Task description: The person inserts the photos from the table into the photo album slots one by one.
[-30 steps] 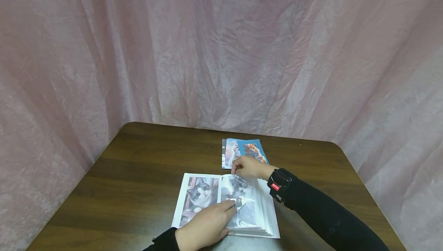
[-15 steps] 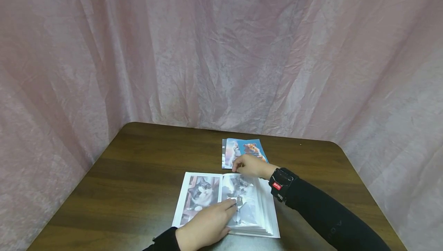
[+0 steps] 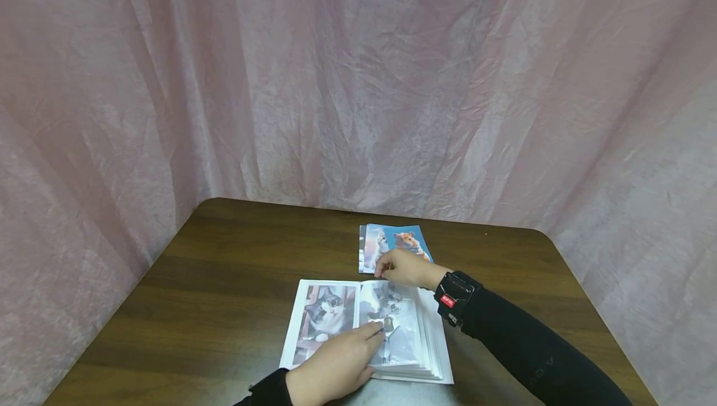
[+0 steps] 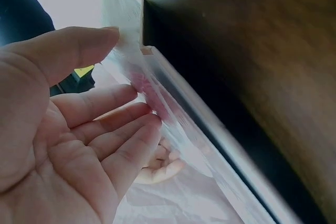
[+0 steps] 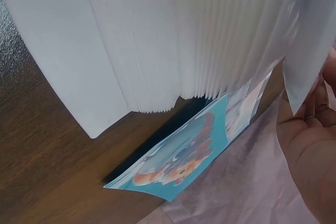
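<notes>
A white photo album (image 3: 442,331) lies spread on the table, with a grey-and-white cat photo (image 3: 327,312) on its left page. On the right page, another cat picture (image 3: 400,347) shows under shiny clear film. My left hand (image 3: 338,359) rests across the lower middle of the album, its fingers fairly straight; the left wrist view shows the fingertips (image 4: 152,119) at the glossy surface. At the top of the right page, my right hand (image 3: 406,268) pinches the upper edge of the album page. In the right wrist view, the pale page corner (image 5: 302,82) stands at its fingers.
Beyond the album lies a small pile of loose animal pictures (image 3: 376,244), a hamster on blue on top; my right hand overlaps its lower part. The brown wooden table (image 3: 252,250) has rounded far corners, and a pink curtain (image 3: 336,82) hangs behind it.
Over the last second my right hand has risen slightly at the page's top edge, and the clear film there looks flatter. My left hand stays nearly still.
</notes>
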